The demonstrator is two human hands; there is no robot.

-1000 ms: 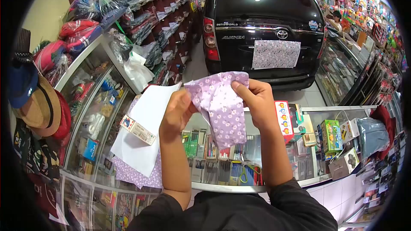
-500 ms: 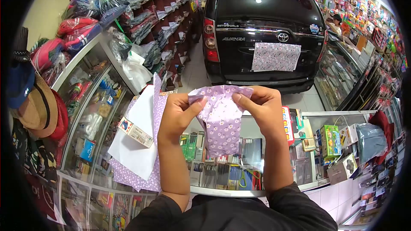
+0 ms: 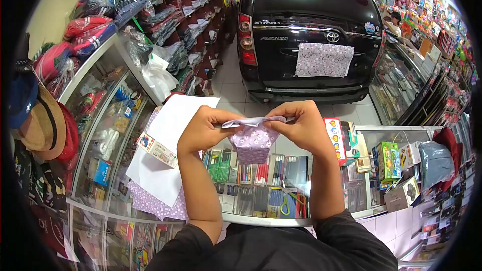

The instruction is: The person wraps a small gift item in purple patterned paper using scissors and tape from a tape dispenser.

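Observation:
My left hand [image 3: 205,129] and my right hand [image 3: 303,124] hold a purple flowered paper bag [image 3: 252,144] above the glass counter. Thumbs and fingers pinch the two ends of its top edge, where a pale strip of the paper's underside is folded over. The bag's lower end tips toward me. Left of my left hand, white paper sheets [image 3: 153,178] lie over more purple flowered paper [image 3: 158,208]. A small white printed box [image 3: 157,150] rests on the sheets.
The glass counter [image 3: 271,221] shows rows of pens and green-handled scissors [image 3: 286,204]. Boxed goods [image 3: 387,163] stand at the right. A black car [image 3: 311,25] is parked beyond. Hats [image 3: 45,125] and a glass cabinet [image 3: 108,120] are at the left. Another person [image 3: 394,24] is far right.
The bag's top edge has been folded over, and its bottom has swung up so it looks shorter. Both hands remain pinched on its top. The white sheets on the left lie flatter.

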